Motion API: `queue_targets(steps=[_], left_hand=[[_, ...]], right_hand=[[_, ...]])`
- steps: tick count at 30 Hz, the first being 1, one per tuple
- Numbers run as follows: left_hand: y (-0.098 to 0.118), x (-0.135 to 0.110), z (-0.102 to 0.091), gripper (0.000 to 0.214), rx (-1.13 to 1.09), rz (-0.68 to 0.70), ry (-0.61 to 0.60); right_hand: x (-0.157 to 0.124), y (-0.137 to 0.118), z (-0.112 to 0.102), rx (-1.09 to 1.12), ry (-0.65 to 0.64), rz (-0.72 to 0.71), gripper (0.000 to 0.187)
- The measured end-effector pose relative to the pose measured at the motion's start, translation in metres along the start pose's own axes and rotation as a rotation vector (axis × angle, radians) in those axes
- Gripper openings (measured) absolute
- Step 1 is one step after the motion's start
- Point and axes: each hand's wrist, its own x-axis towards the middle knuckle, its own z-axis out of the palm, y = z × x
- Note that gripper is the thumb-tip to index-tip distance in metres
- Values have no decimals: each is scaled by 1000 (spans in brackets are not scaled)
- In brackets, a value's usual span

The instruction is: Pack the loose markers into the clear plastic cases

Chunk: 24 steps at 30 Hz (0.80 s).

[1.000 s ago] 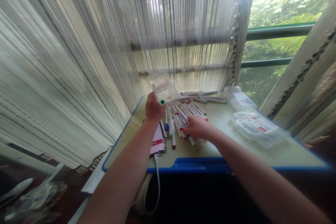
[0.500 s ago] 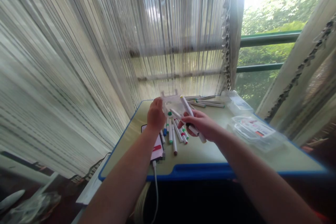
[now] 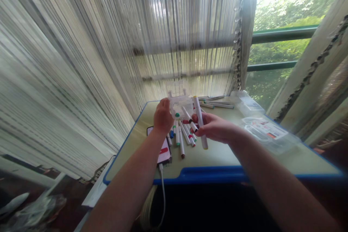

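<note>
My left hand point(image 3: 163, 116) is closed on the left side of a clear plastic case point(image 3: 179, 103), held above the table. A green-ended marker point(image 3: 177, 115) shows inside the case. My right hand point(image 3: 210, 126) grips a white marker with yellow ends point(image 3: 200, 123), which stands nearly upright. A second marker with a black band point(image 3: 193, 125) is also between the right fingers, its far end at the case opening. Below the case, several white markers point(image 3: 181, 143) with green, red, brown and blue ends lie loosely on the table.
A phone point(image 3: 164, 152) with a white charging cable point(image 3: 163, 188) lies left of the markers. More markers point(image 3: 219, 104) lie at the back. Two clear plastic boxes point(image 3: 268, 134) point(image 3: 248, 101) sit at the right. The table has a blue edge point(image 3: 212, 172); a string curtain point(image 3: 185, 18) hangs behind.
The yellow-ended marker has turned more upright in my right hand. The black-banded marker has tilted steeper towards the case. My left hand still holds the case; the camera view shifted slightly.
</note>
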Motion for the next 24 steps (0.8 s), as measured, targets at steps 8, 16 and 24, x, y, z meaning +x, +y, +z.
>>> queue_targets(steps=[8, 16, 24], left_hand=[[0, -1, 1, 31, 6, 9, 0], [0, 0, 1, 32, -14, 42, 0], [-1, -1, 1, 36, -44, 52, 10]], right_hand=[[8, 3, -1, -47, 180, -103, 33], [16, 15, 0, -445, 504, -241, 30], [20, 24, -11, -919, 673, -508, 15]])
